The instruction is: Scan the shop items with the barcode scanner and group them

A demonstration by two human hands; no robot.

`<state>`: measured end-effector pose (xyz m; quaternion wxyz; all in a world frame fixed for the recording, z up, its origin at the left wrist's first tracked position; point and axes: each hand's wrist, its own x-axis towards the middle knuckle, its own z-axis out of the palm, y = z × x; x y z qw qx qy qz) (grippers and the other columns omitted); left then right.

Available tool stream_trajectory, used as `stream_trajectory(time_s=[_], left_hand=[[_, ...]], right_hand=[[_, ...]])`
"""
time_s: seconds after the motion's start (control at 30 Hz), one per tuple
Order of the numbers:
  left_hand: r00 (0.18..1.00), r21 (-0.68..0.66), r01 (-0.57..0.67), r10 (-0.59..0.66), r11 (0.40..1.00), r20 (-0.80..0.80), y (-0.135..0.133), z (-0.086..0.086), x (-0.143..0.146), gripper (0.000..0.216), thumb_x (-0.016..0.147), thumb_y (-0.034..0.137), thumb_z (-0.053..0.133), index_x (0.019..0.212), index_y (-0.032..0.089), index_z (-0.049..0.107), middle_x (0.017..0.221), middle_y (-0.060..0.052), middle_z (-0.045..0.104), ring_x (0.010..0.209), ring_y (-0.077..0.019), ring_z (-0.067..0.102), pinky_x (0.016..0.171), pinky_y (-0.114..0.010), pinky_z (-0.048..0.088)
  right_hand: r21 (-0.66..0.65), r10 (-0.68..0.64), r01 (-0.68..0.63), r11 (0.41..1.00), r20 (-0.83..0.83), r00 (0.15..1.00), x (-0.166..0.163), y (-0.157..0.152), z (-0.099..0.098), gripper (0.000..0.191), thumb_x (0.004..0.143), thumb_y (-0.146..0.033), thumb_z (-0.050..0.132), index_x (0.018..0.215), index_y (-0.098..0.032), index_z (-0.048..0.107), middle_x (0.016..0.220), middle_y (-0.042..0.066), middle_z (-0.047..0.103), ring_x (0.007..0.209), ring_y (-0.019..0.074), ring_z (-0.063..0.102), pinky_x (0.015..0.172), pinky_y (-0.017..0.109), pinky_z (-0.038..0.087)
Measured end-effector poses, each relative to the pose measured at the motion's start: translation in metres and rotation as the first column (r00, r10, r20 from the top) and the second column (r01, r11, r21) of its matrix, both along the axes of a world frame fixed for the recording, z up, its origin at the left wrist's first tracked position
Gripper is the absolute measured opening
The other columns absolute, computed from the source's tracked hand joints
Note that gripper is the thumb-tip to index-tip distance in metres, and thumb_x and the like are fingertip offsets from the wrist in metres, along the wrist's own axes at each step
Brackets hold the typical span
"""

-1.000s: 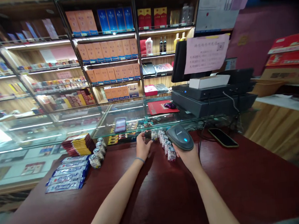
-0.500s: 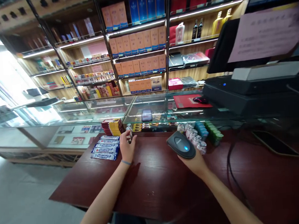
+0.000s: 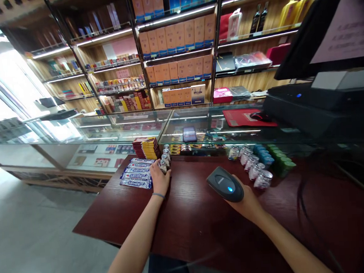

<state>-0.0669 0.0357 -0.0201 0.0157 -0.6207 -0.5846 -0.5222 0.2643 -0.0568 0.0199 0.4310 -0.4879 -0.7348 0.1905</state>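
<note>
My right hand point(image 3: 247, 200) is wrapped round a dark barcode scanner point(image 3: 225, 185) with a lit blue light, held above the brown table. My left hand point(image 3: 160, 180) has its thumb and fingers about a small silver-lidded jar point(image 3: 162, 166), the nearest in a short row of jars point(image 3: 166, 151). Just left of that hand lie several blue-and-white wrapped packets point(image 3: 136, 173) in a column. Behind them stands a stack of maroon-and-yellow boxes point(image 3: 146, 148).
Several more clear jars point(image 3: 252, 166) stand to the right, beside rows of blue cans point(image 3: 263, 155) and green cans point(image 3: 281, 159). A glass display case point(image 3: 137, 125) borders the table's far edge. The scanner's side has a dark cable point(image 3: 301, 203); a monitor point(image 3: 305, 32) stands at right.
My left hand has closed in around the nearest jar, its fingers earlier spread wider. The scanner has moved slightly away from the right-hand jars. The view has turned and shifted.
</note>
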Motion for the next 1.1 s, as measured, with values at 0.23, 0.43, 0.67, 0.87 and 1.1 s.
stream_trajectory(time_s=[0.23,0.43,0.67,0.87,1.1], left_hand=[[0.943,-0.026,0.083,-0.070,0.996,0.324,-0.003,0.008,0.007,0.058,0.079,0.022,0.071,0.130,0.021,0.043,0.127,-0.013,0.052,0.119,-0.0282,0.057,0.107,-0.051,0.044],[0.428,0.036,0.573,-0.337,0.818,0.838,-0.021,0.039,0.025,0.070,0.080,0.037,0.077,0.136,0.029,0.036,0.128,-0.009,0.060,0.107,-0.0209,0.066,0.090,-0.039,0.056],[0.166,0.068,0.803,-0.332,0.591,0.928,-0.029,0.047,0.026,0.078,0.081,0.034,0.079,0.149,0.033,0.041,0.139,-0.010,0.061,0.124,-0.0254,0.062,0.097,-0.041,0.054],[0.236,0.034,0.803,-0.371,0.595,0.898,-0.027,0.044,0.030,0.074,0.083,0.037,0.077,0.149,0.031,0.044,0.143,-0.012,0.059,0.132,-0.0300,0.056,0.101,-0.045,0.053],[0.218,0.033,0.807,-0.349,0.590,0.912,-0.028,0.042,0.028,0.076,0.083,0.035,0.077,0.150,0.033,0.041,0.138,-0.011,0.061,0.124,-0.0280,0.062,0.095,-0.043,0.056]], right_hand=[[0.096,-0.086,0.076,0.992,0.100,0.991,0.002,-0.008,0.006,0.039,0.075,-0.022,0.060,0.113,-0.025,0.055,0.094,0.006,0.078,0.082,0.0277,0.078,0.065,0.030,0.056],[0.065,-0.057,0.044,0.997,0.217,0.974,0.000,-0.015,0.019,0.043,0.075,-0.017,0.056,0.117,-0.026,0.050,0.086,0.003,0.077,0.077,0.0267,0.077,0.062,0.028,0.052],[0.036,0.053,-0.070,0.997,0.346,0.937,-0.007,-0.020,0.032,0.062,0.066,-0.013,0.061,0.125,-0.026,0.048,0.082,0.001,0.077,0.069,0.0254,0.076,0.058,0.027,0.047],[0.066,0.094,-0.139,0.988,0.454,0.886,-0.009,-0.023,0.034,0.037,0.068,-0.012,0.058,0.101,-0.026,0.050,0.072,0.000,0.073,0.063,0.0245,0.073,0.054,0.027,0.041],[0.046,0.103,-0.134,0.990,0.419,0.902,-0.008,-0.023,0.036,0.051,0.067,-0.013,0.061,0.115,-0.026,0.051,0.080,0.000,0.076,0.066,0.0235,0.074,0.056,0.025,0.042]])
